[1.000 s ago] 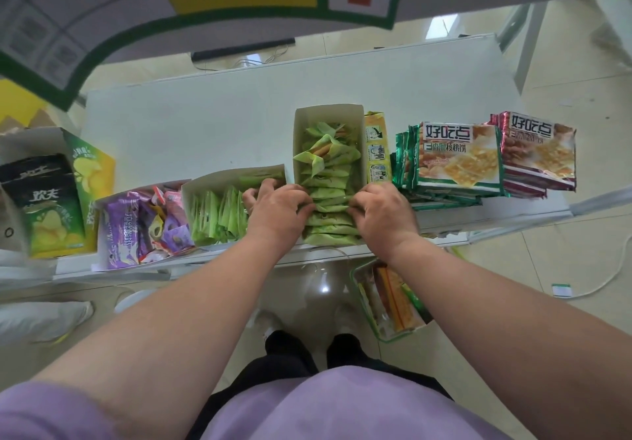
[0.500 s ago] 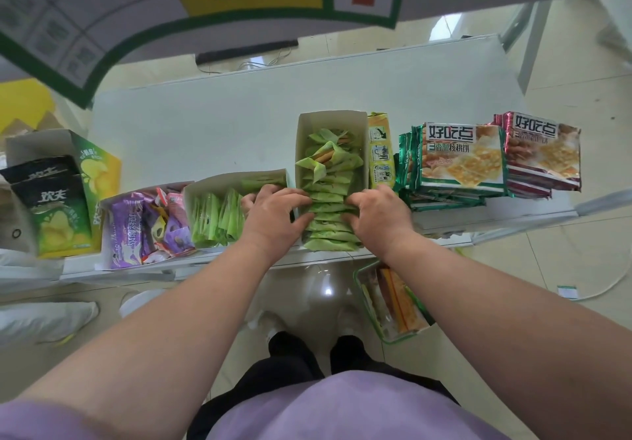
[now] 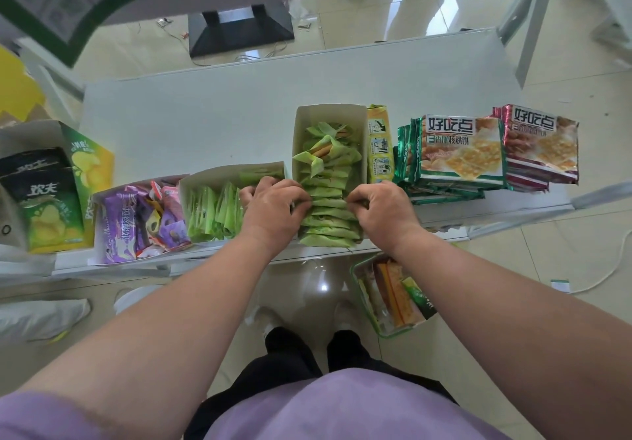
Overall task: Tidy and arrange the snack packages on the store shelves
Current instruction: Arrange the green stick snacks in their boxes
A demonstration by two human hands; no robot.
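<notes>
A tall cardboard display box point(image 3: 331, 113) stands on the white shelf point(image 3: 239, 121), filled with a row of small green snack packets point(image 3: 328, 231). My left hand point(image 3: 273, 208) and my right hand point(image 3: 384, 210) sit at either side of that row, fingers curled, pinching the packets in the middle of the row. Toward the back of the box a few packets point(image 3: 325, 152) lie crooked. A second, lower box point(image 3: 222, 174) to the left holds more green packets point(image 3: 213, 214).
Purple snack packs point(image 3: 136, 224) sit in a box at the left, with chip boxes point(image 3: 44, 200) beyond them. A yellow pack point(image 3: 379, 147) and two stacks of cracker bags point(image 3: 461, 152) lie to the right. A basket point(image 3: 393, 296) of goods hangs below the shelf edge.
Both hands have stayed on the green packets, fingers drawing a little closer together across the row. The camera view tilted down, showing more floor beyond the shelf.
</notes>
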